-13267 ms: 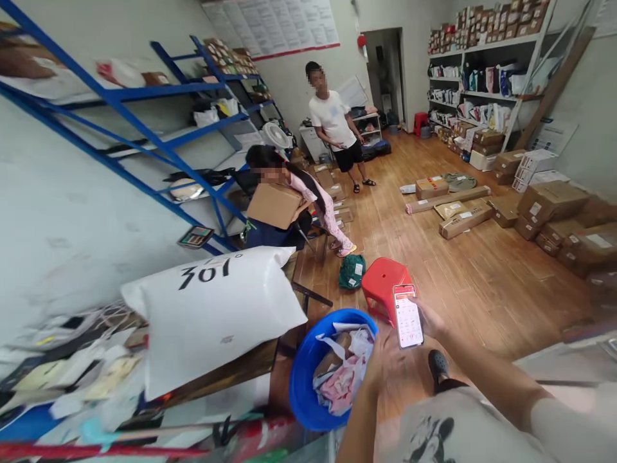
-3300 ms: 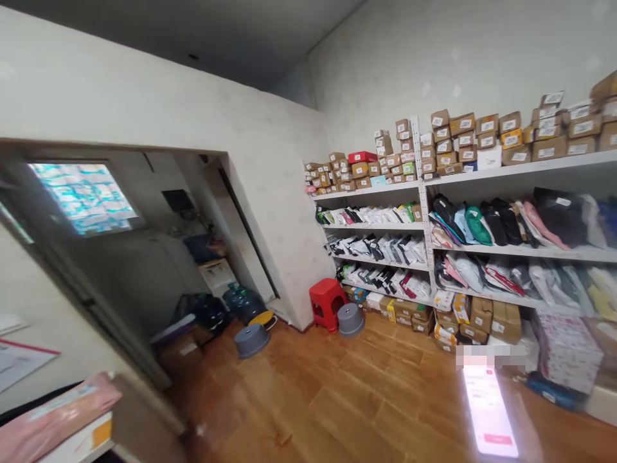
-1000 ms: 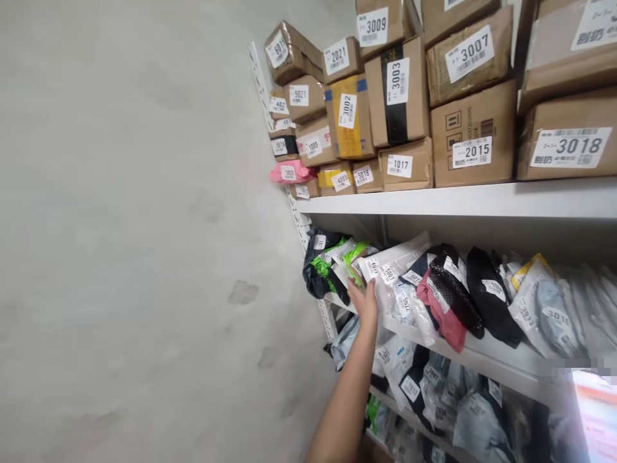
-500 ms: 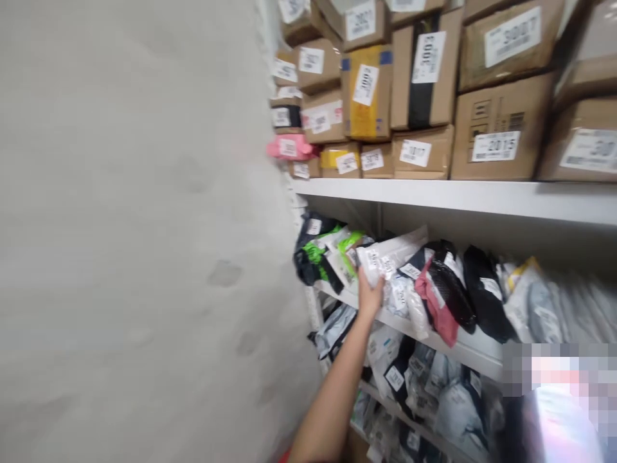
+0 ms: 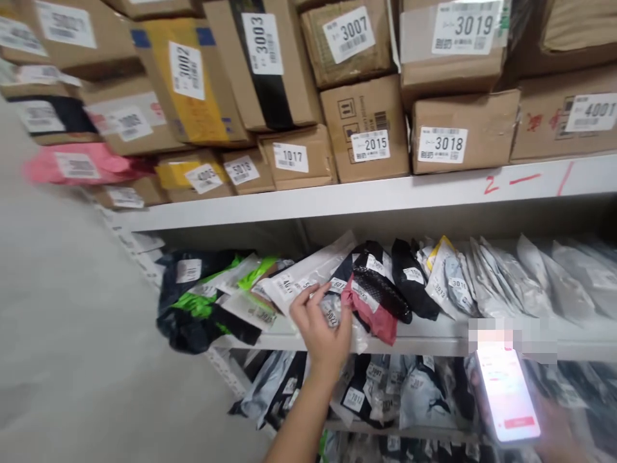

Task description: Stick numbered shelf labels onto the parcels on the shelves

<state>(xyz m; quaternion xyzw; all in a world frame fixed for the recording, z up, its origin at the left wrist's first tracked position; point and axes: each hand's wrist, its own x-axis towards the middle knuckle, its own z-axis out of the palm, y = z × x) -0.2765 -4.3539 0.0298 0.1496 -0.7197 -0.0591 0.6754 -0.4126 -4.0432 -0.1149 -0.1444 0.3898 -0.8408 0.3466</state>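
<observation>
My left hand reaches to the middle shelf, its thumb and fingers spread over the packed parcels. Between them a clear-wrapped parcel marked 5022 shows. Left of the fingertips lies a white plastic mailer; by the thumb are a pink parcel and a black bubble-wrapped parcel. At lower right my right hand, blurred, holds a phone with a lit screen whose text is unreadable.
Numbered cardboard boxes fill the upper shelf. Dark and green bags lie at the middle shelf's left end, grey mailers to the right. More bagged parcels crowd the lower shelf. A pale wall stands on the left.
The view has swung right and closer to the shelves. My left hand has shifted from the white mailers toward the parcel marked 5022, fingers now spread. The phone has come more fully into view.
</observation>
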